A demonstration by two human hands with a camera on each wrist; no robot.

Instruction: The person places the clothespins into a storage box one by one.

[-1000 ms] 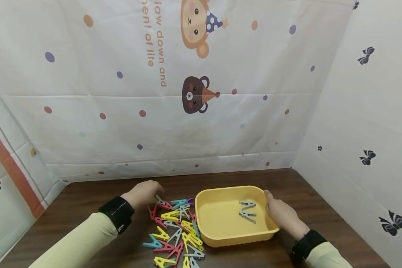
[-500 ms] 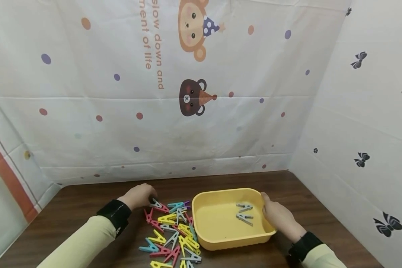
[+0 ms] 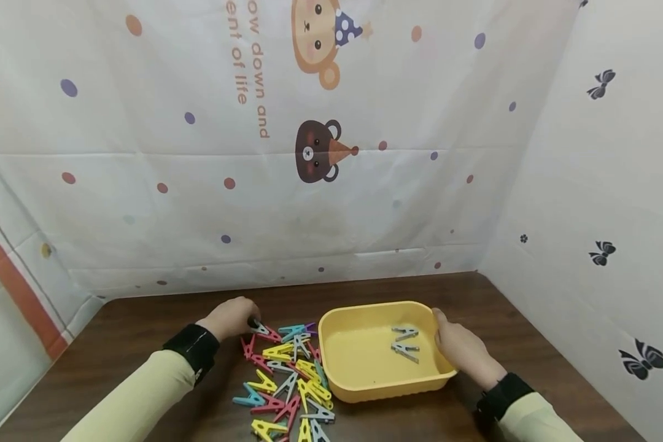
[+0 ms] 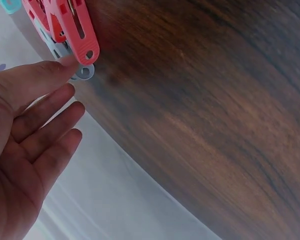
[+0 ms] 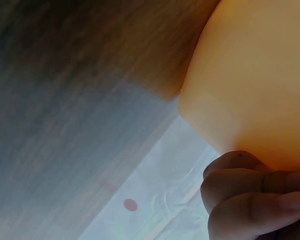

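At the far left end of a loose pile of clothespins [image 3: 287, 387], my left hand [image 3: 229, 318] pinches a grey clothespin [image 3: 260, 328]. In the left wrist view its thumb meets the grey clothespin's end [image 4: 85, 73], just under a red clothespin [image 4: 79, 32]; the index finger is mostly hidden and the other fingers [image 4: 55, 125] stay off the clips. My right hand [image 3: 464, 350] grips the right rim of a yellow plastic tub [image 3: 387, 393]. Two grey clothespins [image 3: 405, 351] lie inside the tub. The right wrist view shows curled fingers [image 5: 255, 210] against its outer wall [image 5: 250, 75].
The pile mixes red, yellow, blue, grey and purple clothespins, close along the tub's left side. Everything stands on a dark wood-grain table [image 3: 143, 344]. A printed white cloth [image 3: 199, 202] hangs behind the table's back edge, with another patterned sheet [image 3: 585, 294] on the right.
My left hand has shifted slightly left, staying at the grey clothespin. My right hand keeps its grip on the tub, and the two clips inside lie as before. The head view has shifted slightly.
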